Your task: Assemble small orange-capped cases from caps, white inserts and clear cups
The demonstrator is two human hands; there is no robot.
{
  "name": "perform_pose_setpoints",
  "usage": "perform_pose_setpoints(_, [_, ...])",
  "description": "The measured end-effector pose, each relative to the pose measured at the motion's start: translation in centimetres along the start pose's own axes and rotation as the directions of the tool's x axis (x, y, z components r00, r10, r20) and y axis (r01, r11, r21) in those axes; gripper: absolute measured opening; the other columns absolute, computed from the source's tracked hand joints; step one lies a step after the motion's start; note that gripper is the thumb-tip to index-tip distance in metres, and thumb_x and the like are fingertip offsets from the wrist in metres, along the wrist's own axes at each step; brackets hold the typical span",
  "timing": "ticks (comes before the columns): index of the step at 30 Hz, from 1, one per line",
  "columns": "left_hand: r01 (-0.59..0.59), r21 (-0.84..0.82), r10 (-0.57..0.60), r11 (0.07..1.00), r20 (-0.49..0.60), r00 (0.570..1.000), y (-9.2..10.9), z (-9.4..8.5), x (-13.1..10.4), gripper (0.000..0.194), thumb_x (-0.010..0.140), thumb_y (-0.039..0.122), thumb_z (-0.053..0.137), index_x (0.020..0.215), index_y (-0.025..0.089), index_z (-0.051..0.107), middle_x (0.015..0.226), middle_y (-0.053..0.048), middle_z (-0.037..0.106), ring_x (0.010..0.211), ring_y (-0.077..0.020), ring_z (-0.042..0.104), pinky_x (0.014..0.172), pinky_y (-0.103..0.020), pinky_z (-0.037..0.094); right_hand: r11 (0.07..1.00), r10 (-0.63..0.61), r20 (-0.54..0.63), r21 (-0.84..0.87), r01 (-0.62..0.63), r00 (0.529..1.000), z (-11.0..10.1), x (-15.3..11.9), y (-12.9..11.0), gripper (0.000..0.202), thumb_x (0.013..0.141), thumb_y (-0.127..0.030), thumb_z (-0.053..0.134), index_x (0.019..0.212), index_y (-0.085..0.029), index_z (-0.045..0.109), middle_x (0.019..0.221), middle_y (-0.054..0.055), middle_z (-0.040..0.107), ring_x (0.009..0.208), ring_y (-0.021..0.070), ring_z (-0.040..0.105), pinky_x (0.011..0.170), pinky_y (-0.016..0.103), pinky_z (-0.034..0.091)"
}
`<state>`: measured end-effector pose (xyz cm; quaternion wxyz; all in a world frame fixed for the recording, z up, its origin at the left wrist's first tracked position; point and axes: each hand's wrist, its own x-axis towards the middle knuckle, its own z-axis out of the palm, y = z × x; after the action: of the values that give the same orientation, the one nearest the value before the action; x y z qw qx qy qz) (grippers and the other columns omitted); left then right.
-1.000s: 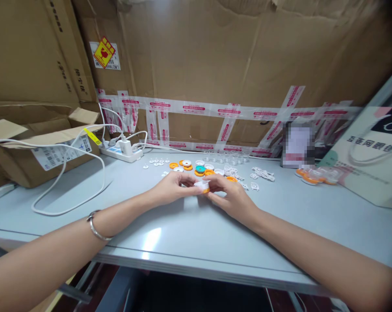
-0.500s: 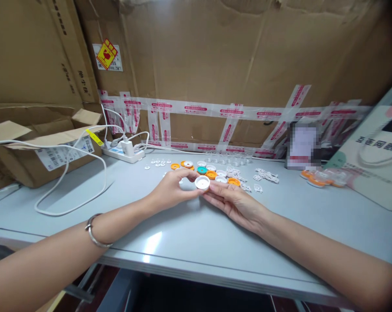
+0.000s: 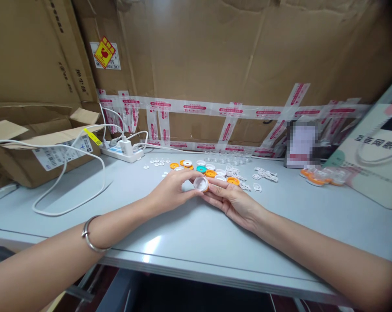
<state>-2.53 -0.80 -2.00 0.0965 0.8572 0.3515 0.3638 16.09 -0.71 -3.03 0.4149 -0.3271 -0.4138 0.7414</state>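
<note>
Between my two hands, above the table, is a round white plastic cap (image 3: 200, 184) with its hollow side tilted toward me and a bit of orange at its lower edge. My left hand (image 3: 174, 187) pinches it from the left with thumb and fingers. From the right, the fingertips of my right hand (image 3: 236, 201) grip its rim. Just behind lie loose round caps: a teal one (image 3: 201, 169), an orange one (image 3: 210, 173), another orange one (image 3: 233, 180) and several white ones. Small white discs (image 3: 157, 162) with stems lie to the left.
White lattice pieces (image 3: 265, 174) and a row of clear cups (image 3: 228, 158) lie farther back. Orange-and-clear assembled pieces (image 3: 324, 175) sit at right near a propped phone (image 3: 302, 145). At left are a power strip (image 3: 122, 151), a looping white cable (image 3: 69, 214) and an open cardboard box (image 3: 27, 160).
The white cap has tilted in my fingers, so its hollow and some orange at the edge now show. Both hands keep nearly the same place.
</note>
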Motion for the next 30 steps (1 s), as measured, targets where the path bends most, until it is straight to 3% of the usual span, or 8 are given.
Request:
perform_pose_setpoints(4, [0.009, 0.087, -0.009, 0.996, 0.006, 1.0, 0.18, 0.01, -0.09, 0.023, 0.078, 0.03, 0.065, 0.098, 0.02, 0.061, 0.093, -0.002, 0.069, 0.088, -0.0179, 0.062, 0.085, -0.031, 0.041, 1.0, 0.003, -0.051, -0.024, -0.004, 0.999, 0.34, -0.38, -0.07, 0.033, 0.079, -0.014, 0.062, 0.111, -0.018, 0.059, 0.096, 0.005, 0.071, 0.084, 0.0128, 0.068, 0.091, 0.027, 0.051])
perform_pose_setpoints(9, [0.01, 0.122, -0.015, 0.992, 0.039, 0.999, 0.09, 0.1, -0.11, 0.021, 0.078, 0.03, 0.064, 0.095, 0.02, 0.06, 0.087, -0.001, 0.068, 0.084, -0.0171, 0.062, 0.082, -0.029, 0.041, 0.999, -0.004, -0.096, -0.035, 0.001, 0.995, 0.43, -0.37, -0.04, 0.025, 0.077, -0.014, 0.064, 0.101, -0.018, 0.06, 0.091, 0.004, 0.071, 0.084, 0.0127, 0.068, 0.091, 0.028, 0.051])
perform_pose_setpoints(17, [-0.057, 0.143, 0.064, 0.988, -0.044, 0.997, -0.31, 0.22, -0.6, 0.028, 0.081, 0.026, 0.06, 0.107, 0.02, 0.053, 0.105, -0.004, 0.066, 0.1, -0.0185, 0.059, 0.088, -0.031, 0.035, 0.999, -0.048, 0.046, -0.006, 0.049, 0.998, 0.07, -0.16, 0.11, 0.015, 0.079, -0.021, 0.062, 0.093, -0.016, 0.067, 0.099, 0.005, 0.07, 0.099, 0.016, 0.064, 0.098, 0.03, 0.046])
perform_pose_setpoints(24, [-0.115, 0.168, 0.126, 0.979, -0.059, 0.99, -0.33, 0.17, -0.6, 0.031, 0.081, 0.02, 0.06, 0.111, 0.02, 0.051, 0.103, -0.003, 0.067, 0.099, -0.0175, 0.06, 0.086, -0.031, 0.032, 0.999, -0.041, 0.035, 0.031, 0.04, 0.999, 0.35, -0.41, 0.17, 0.016, 0.078, -0.022, 0.064, 0.094, -0.018, 0.067, 0.099, 0.004, 0.069, 0.098, 0.0166, 0.063, 0.097, 0.033, 0.047])
perform_pose_setpoints(30, [-0.075, 0.137, 0.08, 0.988, -0.032, 0.996, -0.31, 0.26, -0.47, 0.029, 0.08, 0.029, 0.062, 0.107, 0.021, 0.053, 0.107, -0.003, 0.066, 0.103, -0.0194, 0.057, 0.088, -0.032, 0.033, 0.998, -0.066, -0.004, 0.018, 0.066, 0.998, 0.25, -0.34, 0.22, 0.011, 0.078, -0.02, 0.064, 0.086, -0.016, 0.07, 0.09, 0.004, 0.071, 0.088, 0.0144, 0.066, 0.092, 0.028, 0.05])
